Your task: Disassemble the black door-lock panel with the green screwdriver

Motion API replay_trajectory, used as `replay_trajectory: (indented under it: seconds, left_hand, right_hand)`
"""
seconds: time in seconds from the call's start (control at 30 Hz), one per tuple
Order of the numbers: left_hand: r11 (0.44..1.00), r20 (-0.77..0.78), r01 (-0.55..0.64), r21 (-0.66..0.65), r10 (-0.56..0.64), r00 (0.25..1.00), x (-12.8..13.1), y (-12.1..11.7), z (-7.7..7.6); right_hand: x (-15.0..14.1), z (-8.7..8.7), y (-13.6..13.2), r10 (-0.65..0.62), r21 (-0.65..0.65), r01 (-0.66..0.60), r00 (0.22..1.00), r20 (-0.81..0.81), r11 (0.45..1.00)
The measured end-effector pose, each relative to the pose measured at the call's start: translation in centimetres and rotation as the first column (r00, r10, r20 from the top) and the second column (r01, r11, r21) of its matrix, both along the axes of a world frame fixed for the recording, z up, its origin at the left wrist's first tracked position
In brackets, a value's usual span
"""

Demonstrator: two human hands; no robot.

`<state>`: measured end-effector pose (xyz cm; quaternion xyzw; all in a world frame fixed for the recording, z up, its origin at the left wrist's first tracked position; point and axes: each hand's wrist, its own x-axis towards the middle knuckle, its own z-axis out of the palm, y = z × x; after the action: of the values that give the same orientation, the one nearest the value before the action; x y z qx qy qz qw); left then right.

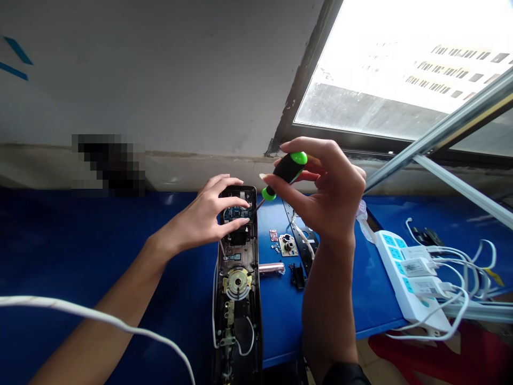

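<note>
Left hand [204, 216] open, fingers curved over circuit board [236, 214] in opened door-lock housing [237, 299], housing lying on blue bench [92, 240], frame centre. Right hand [332, 187] grasping green-black screwdriver [286, 171] just right of it. Small loose parts [282, 240] beside housing. White power strip [404, 272] lower right, cables plugged in. Window [385, 69] upper right, pale wall [140, 80] upper left.

free blue bench [80, 230] left of door lock housing [237, 321]; power strip [395, 267], white cables [468, 262] block right
</note>
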<state>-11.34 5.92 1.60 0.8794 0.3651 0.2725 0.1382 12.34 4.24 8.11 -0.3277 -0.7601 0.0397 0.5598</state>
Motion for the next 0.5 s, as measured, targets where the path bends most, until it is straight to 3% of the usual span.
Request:
replay_trajectory:
  seconds: [0.23, 0.4, 0.5]
  left_hand:
    - [0.997, -0.004, 0.018, -0.076, -0.019, 1.0, 0.1, 0.04, -0.1]
    - [0.993, 0.013, 0.011, -0.121, -0.009, 1.0, -0.08, 0.21, -0.21]
    - [0.993, 0.01, 0.02, -0.119, -0.019, 1.0, -0.08, 0.26, -0.2]
  right_hand:
    - [-0.26, 0.42, -0.07, 0.071, 0.055, -0.075, 0.995, 0.067, 0.996]
    - [-0.55, 0.8, -0.61, 0.208, -0.042, -0.207, 0.977, 0.043, 0.978]
    - [-0.48, 0.72, -0.3, 0.245, -0.01, -0.245, 0.97, -0.002, 0.969]
